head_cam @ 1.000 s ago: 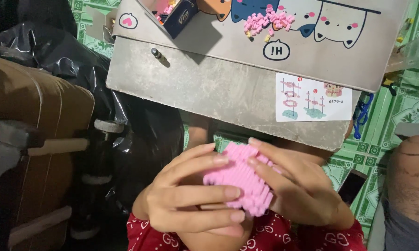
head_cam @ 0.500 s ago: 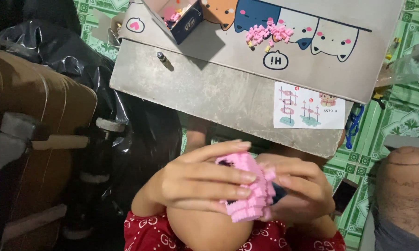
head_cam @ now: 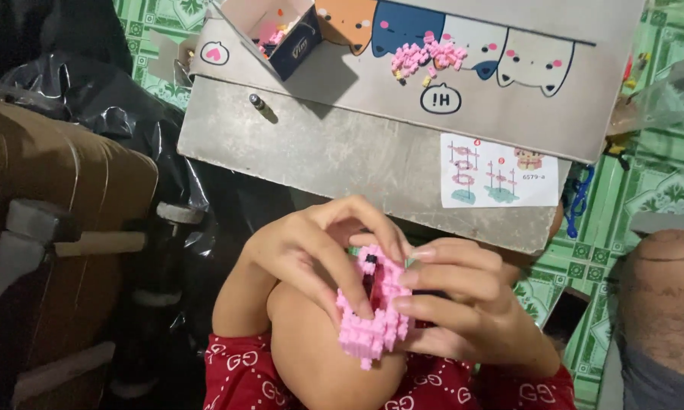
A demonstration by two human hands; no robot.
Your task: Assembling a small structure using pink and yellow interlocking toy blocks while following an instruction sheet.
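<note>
Pink micro-block model [head_cam: 372,319] clamped between left hand [head_cam: 319,254] and right hand [head_cam: 456,304], just above a bare knee, fingers of both closed on its sides. Behind, on the grey surface [head_cam: 334,148]: loose pink blocks [head_cam: 425,57], small open box [head_cam: 277,30], instruction sheet [head_cam: 498,171].

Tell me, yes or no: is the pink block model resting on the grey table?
No: both hands, left hand and right hand, hold the pink block model up, clear of the grey table.

floor: green patterned tiles [head_cam: 665,178] | grey low table [head_cam: 334,148] | brown suitcase [head_cam: 61,197] left
</note>
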